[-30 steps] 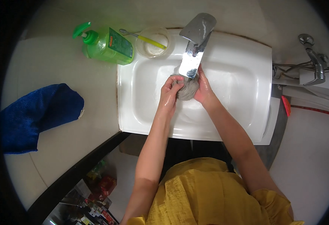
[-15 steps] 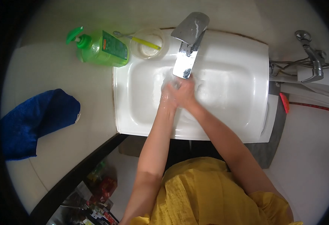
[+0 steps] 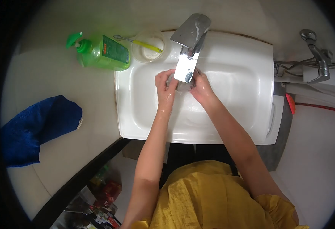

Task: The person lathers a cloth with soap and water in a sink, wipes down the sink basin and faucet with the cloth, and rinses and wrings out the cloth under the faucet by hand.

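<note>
Both hands are wet and held apart in the white sink, below the chrome faucet. My left hand is left of the spout, its fingers curved and its thumb apart from them. On the other side my right hand is cupped inward, its fingertips partly hidden near the spout. Between the palms is a greyish see-through patch, which looks like running water; its exact form is blurred. No solid thing shows clearly in either hand.
On the rear left sink rim are a green pump bottle and a clear round cup with a yellow-green toothbrush across it. A blue cloth lies at left. A wall tap and pipes are at right.
The hands were together under the spout, rubbing or overlapping in the water. They have separated, the left moving left and the right moving right.
</note>
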Available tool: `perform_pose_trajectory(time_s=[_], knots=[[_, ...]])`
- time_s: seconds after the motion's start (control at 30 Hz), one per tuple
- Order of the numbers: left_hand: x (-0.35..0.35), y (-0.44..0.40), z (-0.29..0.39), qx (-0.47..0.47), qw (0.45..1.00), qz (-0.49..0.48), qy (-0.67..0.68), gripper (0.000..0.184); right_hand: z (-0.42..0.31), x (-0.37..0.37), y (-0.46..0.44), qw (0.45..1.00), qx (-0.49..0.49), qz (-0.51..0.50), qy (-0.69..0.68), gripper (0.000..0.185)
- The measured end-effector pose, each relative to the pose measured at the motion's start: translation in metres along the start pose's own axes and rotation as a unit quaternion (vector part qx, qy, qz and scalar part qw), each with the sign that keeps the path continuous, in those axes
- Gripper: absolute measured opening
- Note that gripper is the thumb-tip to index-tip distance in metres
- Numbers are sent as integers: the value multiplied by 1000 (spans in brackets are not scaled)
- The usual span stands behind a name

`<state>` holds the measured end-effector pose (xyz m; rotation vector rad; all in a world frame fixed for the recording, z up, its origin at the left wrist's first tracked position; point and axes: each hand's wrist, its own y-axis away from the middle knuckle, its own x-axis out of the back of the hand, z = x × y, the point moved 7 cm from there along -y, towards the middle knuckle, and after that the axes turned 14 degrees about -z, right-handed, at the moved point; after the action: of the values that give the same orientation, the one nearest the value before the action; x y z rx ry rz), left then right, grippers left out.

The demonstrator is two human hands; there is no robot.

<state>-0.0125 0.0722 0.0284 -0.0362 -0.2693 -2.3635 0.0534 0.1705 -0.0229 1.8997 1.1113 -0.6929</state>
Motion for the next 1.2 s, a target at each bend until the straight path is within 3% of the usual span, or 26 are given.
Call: perform_pose_trajectory(time_s=[0.07, 0.1, 0.13, 0.2, 0.23, 0.27, 0.3, 0.37, 0.4, 0.43, 0.53, 0.6, 0.67, 0.73, 0.77, 0.8, 0.83, 0.9, 0.97, 1.07, 1.17, 1.2], knots=[[-11, 13, -19, 159, 953, -35, 254, 42, -22, -16, 7, 969, 144, 23, 201, 21], [-22, 17, -16, 198, 905, -63, 371, 52, -31, -35, 19, 920, 202, 20, 335, 18], [-29, 14, -13, 190, 869, -103, 446, 53, -37, -55, 30, 849, 256, 16, 461, 16], [-43, 8, -2, 170, 772, -182, 586, 56, -35, -91, 56, 715, 360, -86, 593, 13], [-48, 9, 4, 180, 777, -170, 579, 50, -28, -103, 70, 648, 389, -145, 639, 14], [-41, 0, -5, 97, 902, -172, 385, 48, -20, -112, 79, 574, 414, -202, 677, 15], [-38, -7, -20, 10, 972, -162, 167, 45, -18, -115, 82, 536, 449, -222, 680, 16], [-37, -9, -26, -15, 991, -74, 115, 38, -31, -89, 65, 606, 449, -92, 651, 19], [-37, -6, -28, 50, 957, -3, 285, 34, -37, -77, 58, 636, 444, -26, 630, 21], [-39, 0, -30, 112, 886, 69, 444, 31, -41, -65, 50, 718, 409, 13, 563, 21], [-27, -6, 14, 138, 986, 55, 82, 28, -35, -25, 20, 918, 268, 99, 275, 16], [-25, -7, 16, 53, 997, 15, -51, 28, -15, -4, 2, 985, 133, 108, -10, 17], [-29, -3, 27, 8, 993, -28, -118, 31, -18, -1, -1, 993, 96, 71, -14, 25], [-33, 2, 22, -22, 999, 5, 46, 34, -34, -9, 3, 994, 104, 25, -9, 29], [-34, 5, 17, -37, 991, 20, 128, 36, -44, -15, 7, 986, 129, 20, 106, 41], [-33, 8, 8, -29, 991, 15, 131, 36, -54, -12, 13, 931, 140, 14, 337, 43], [-31, 9, 4, -22, 991, 11, 133, 36, -66, -11, 21, 823, 145, 6, 549, 45], [-24, 13, -7, 27, 988, 22, 153, 33, -70, 1, 30, 679, 54, 37, 731, 48], [-16, 16, -1, 107, 975, 53, 185, 26, -104, -19, 59, 678, -121, 113, 716, 48], [-11, 16, -15, 217, 957, 22, 193, 24, -135, -33, 81, 865, 16, 175, 470, 43], [-22, 19, -11, 206, 951, -21, 229, 28, -145, -61, 82, 919, 259, 72, 290, 28], [-25, 20, -10, 200, 948, -38, 246, 28, -144, -70, 80, 920, 278, 67, 270, 25]])
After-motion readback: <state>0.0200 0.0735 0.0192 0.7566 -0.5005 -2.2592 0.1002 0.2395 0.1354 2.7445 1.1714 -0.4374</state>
